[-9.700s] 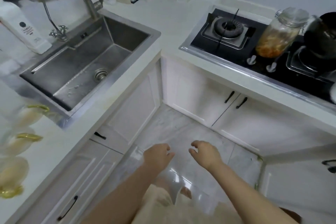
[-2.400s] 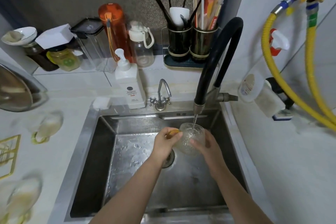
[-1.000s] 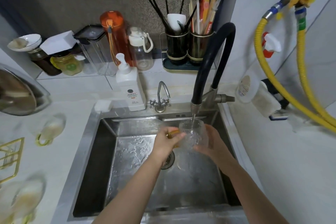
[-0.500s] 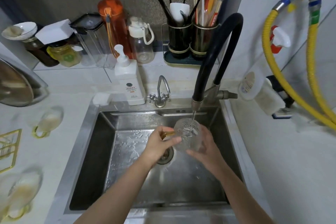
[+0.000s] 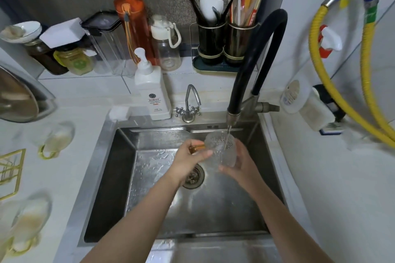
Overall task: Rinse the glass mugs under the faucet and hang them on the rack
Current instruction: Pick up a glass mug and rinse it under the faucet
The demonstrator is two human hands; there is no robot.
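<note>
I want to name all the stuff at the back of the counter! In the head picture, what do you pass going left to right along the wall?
White bowl → honey jar → clear container → orange bottle → white-capped bottle → utensil holders → black faucet → yellow hoses.

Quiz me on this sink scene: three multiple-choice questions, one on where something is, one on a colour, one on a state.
1. Where is the mug being held?
A. on the counter
B. over the sink, under the faucet
C. on the rack

2. What colour is the faucet hose?
A. black
B. red
C. green

3. Is water running?
A. no, the spout is dry
B. yes, a stream falls into the mug
C. the sink is full to the brim

Answers:
1 B: left hand and right hand hold it above the sink basin.
2 A: the arched hose is black.
3 B: a thin stream drops from the spout.
</note>
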